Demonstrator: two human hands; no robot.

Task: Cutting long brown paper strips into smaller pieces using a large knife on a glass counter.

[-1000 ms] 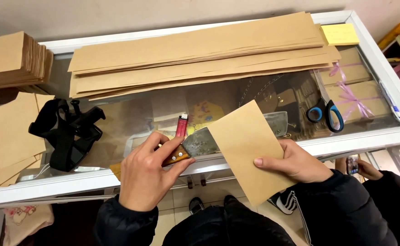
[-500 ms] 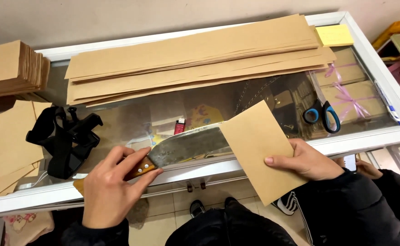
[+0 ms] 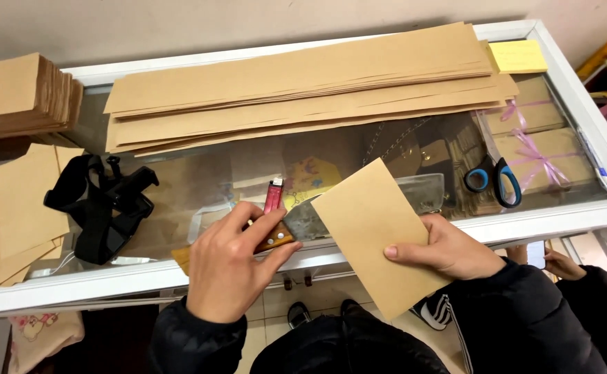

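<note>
Left hand (image 3: 231,266) clamped on wooden handle of knife (image 3: 302,223); right hand (image 3: 449,247) pinches folded brown paper (image 3: 373,232), blade inserted in its fold.

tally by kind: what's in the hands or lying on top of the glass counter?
Knife, in left hand: 1
Folded brown sheet, in right hand: 1
Scissors: 1
Black strap mount: 1
Yellow notepad: 1
Long brown strip pile: 1
Total: 6
</note>
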